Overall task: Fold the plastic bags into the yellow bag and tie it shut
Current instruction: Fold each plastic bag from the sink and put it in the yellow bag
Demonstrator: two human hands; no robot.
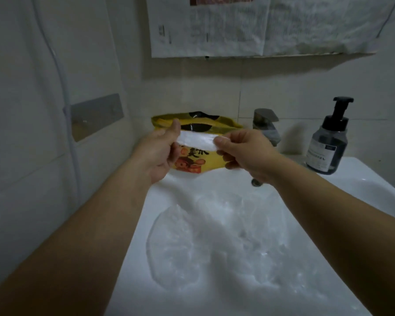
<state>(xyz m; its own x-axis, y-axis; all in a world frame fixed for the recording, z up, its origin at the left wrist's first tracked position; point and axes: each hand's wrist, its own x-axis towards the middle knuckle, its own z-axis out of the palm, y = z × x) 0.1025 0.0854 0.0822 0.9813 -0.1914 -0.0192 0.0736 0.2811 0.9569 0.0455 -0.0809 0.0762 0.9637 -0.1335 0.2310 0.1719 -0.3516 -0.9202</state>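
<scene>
My left hand [160, 153] and right hand [246, 151] pinch the ends of the folded plastic bag [197, 140], surely light, limp and slippery, before the yellow bag [193, 166] on the sink [363, 181] rim.

White sink [372, 185] bearing bags and a bottle.
Crumpled clear plastic bags [214, 242] are lying in its basin; a yellow bag [192, 166] is seemingly standing on the back rim, a pump bottle [327, 147] sitting beside the faucet [266, 126].

Home bathroom: white sink [363, 179], faucet [266, 124], soap pump bottle [328, 144], tiled wall [294, 92].
</scene>
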